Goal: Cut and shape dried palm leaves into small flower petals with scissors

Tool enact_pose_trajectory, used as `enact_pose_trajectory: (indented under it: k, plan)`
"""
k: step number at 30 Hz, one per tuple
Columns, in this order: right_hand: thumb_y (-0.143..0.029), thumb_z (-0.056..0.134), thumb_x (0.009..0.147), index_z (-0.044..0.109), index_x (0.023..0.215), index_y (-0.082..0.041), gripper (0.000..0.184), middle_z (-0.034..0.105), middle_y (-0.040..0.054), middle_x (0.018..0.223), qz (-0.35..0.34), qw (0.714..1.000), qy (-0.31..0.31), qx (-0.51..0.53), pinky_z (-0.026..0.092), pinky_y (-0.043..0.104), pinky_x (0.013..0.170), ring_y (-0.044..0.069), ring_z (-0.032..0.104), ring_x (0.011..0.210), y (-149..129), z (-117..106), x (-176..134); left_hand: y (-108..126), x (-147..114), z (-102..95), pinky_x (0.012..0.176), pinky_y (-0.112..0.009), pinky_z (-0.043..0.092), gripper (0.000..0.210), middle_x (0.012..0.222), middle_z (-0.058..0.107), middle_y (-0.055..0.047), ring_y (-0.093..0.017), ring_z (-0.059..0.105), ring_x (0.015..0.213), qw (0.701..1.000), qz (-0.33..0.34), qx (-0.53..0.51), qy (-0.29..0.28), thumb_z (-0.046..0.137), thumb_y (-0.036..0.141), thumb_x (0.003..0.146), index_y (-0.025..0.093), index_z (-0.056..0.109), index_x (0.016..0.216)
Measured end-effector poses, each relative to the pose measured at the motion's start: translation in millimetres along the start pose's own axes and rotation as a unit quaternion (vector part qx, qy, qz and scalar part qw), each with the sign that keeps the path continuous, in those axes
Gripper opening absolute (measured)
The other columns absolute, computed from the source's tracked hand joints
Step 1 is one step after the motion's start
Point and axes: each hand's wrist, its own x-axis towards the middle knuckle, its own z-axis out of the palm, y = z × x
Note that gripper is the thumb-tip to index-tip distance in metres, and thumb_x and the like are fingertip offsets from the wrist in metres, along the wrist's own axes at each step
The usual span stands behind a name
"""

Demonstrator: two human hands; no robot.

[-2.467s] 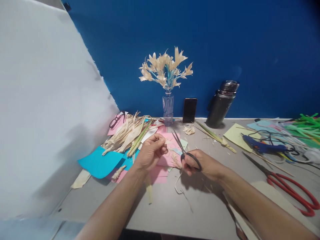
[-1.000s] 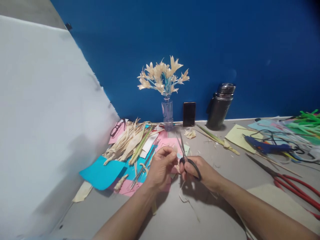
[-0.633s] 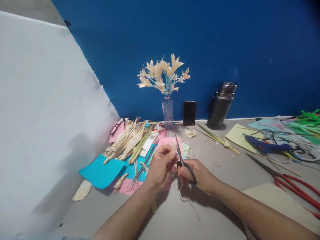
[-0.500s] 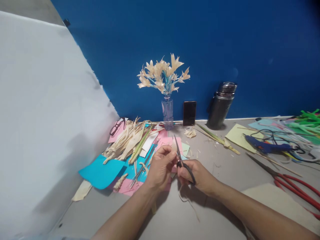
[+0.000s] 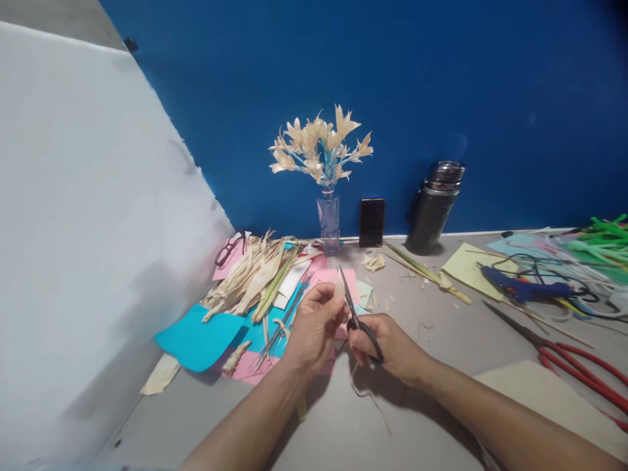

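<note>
Between the thumb and fingers of my left hand [image 5: 318, 322] is a small pale piece of dried husk [image 5: 339, 288], its tip standing up. My right hand [image 5: 380, 340] grips a pair of black-handled scissors [image 5: 356, 320], fingers in the loops. The scissor blades point up and away, right along the husk's right edge, and look nearly closed. A thin dry strand [image 5: 366, 392] lies on the table below my hands. Left of my left hand lies a heap of dried husks [image 5: 250, 271] on coloured paper.
Behind my hands stand a clear bottle [image 5: 330, 226] of husk flowers [image 5: 318, 144], a phone [image 5: 371, 222] and a dark flask [image 5: 436, 209]. To the right lie a blue glue gun [image 5: 524, 284], red-handled scissors [image 5: 579, 366] and green pipe cleaners [image 5: 603, 242]. Thin metal rods [image 5: 282, 324] lie left.
The scissor blades have come closer together beside the husk piece and tilt slightly more to the left. Both hands stay in nearly the same place.
</note>
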Motion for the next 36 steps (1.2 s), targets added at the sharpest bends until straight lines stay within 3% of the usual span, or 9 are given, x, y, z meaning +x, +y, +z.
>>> enact_pose_trajectory:
  k: [10, 28, 36]
  plan:
    - [-0.064, 0.064, 0.077, 0.052, 0.057, -0.017, 0.052, 0.052, -0.0011, 0.052, 0.007, 1.0, 0.001, 0.001, 0.03, 0.025, 0.05, 0.01, 0.043, 0.049, -1.0, 0.5, -0.7, 1.1, 0.7, -0.1, 0.057, -0.02, 0.043, 0.03, 0.068, 0.056, 0.004, -0.007, 0.054, 0.058, 1.0, 0.0, -0.008, 0.009, 0.085, 0.023, 0.062, 0.016, 0.06, 0.079]
    - [-0.065, 0.063, 0.076, 0.049, 0.055, -0.019, 0.052, 0.048, -0.0024, 0.048, 0.027, 0.999, 0.018, -0.004, 0.029, 0.026, 0.048, 0.01, 0.039, 0.046, -4.6, 1.5, -3.1, 2.2, 3.1, -7.1, 0.06, -0.02, 0.043, 0.026, 0.07, 0.055, 0.003, -0.007, 0.053, 0.06, 1.0, -0.009, -0.001, -0.017, 0.082, 0.024, 0.067, 0.015, 0.062, 0.082]
    - [-0.067, 0.063, 0.074, 0.048, 0.052, -0.019, 0.055, 0.048, -0.0014, 0.044, 0.053, 0.998, 0.031, -0.017, 0.028, 0.026, 0.047, 0.009, 0.036, 0.044, -14.5, 3.3, -4.6, 6.5, 4.9, -11.6, 0.062, -0.02, 0.043, 0.021, 0.066, 0.056, 0.001, -0.008, 0.052, 0.061, 0.997, -0.037, -0.011, -0.07, 0.078, 0.024, 0.072, 0.015, 0.06, 0.076]
